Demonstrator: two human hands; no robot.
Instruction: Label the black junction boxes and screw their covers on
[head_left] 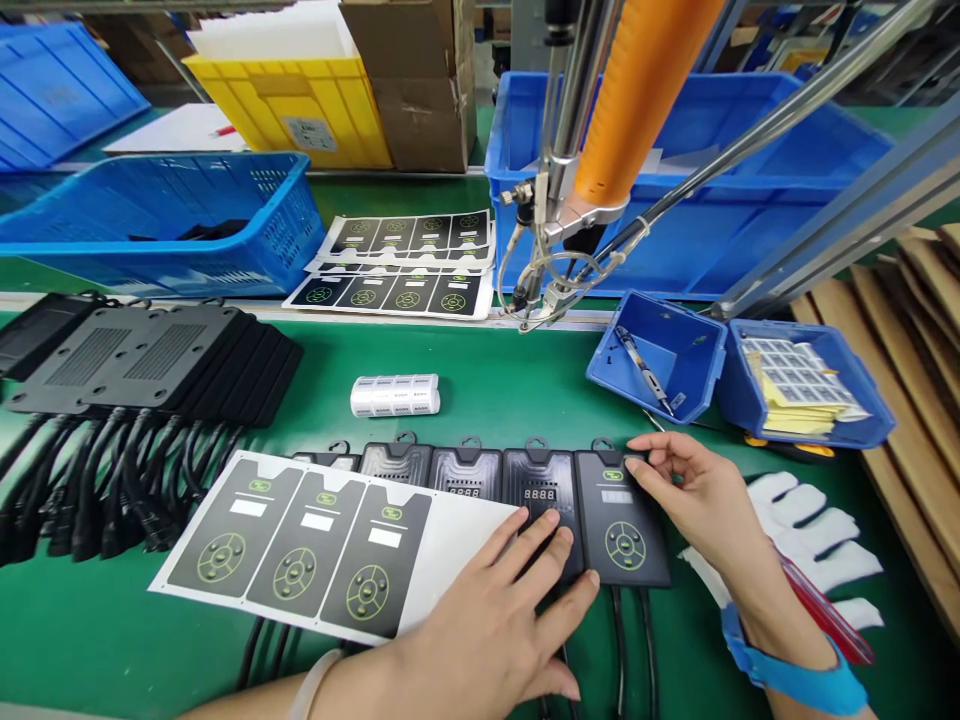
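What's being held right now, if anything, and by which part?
The left hand spreads over the label sheet, no grip visible. The right hand is at the upper right corner of the rightmost device; whether it pinches cannot be told.

Made out "8.8.8.8." on the display [539, 496] of a black unit [534, 472], second from the right in the row, and similar digits, partly covered, on the next unit [466, 464] leftward. Read a repeated number ending in 000, with an unclear first digit, on the roll [394, 396]. Saw green logos, too small to read, on the sheet [300, 548] and rightmost unit [625, 515]. Could not read the tag [310, 133] on the yellow bin [289, 105] or the labels [795, 365] in the tray [817, 432].
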